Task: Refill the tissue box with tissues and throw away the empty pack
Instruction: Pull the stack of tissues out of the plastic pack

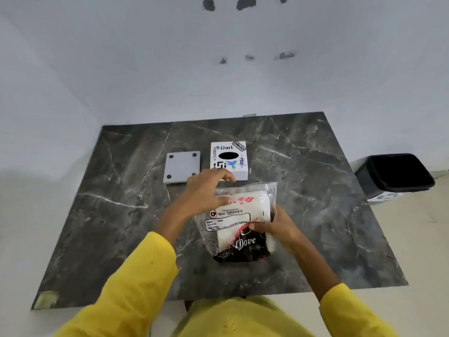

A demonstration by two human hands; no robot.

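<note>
A clear plastic tissue pack [239, 222] printed "BIG TISSUES" and "Dove" lies on the dark marble table [315, 190], with a white stack of tissues inside. My left hand [206, 190] grips the pack's far left edge near its open top. My right hand [274, 223] pinches the pack's right side at the middle. Just beyond the pack stands the white tissue box [229, 159], covered in stickers, its oval slot dark. Its grey base plate [182, 166] with black feet lies flat to the left of the box.
A black bin [393, 173] stands on the floor to the right of the table. A white wall rises behind the table. Yellow sleeves cover both forearms. A pale scrap sits on the table's near left corner [46, 299].
</note>
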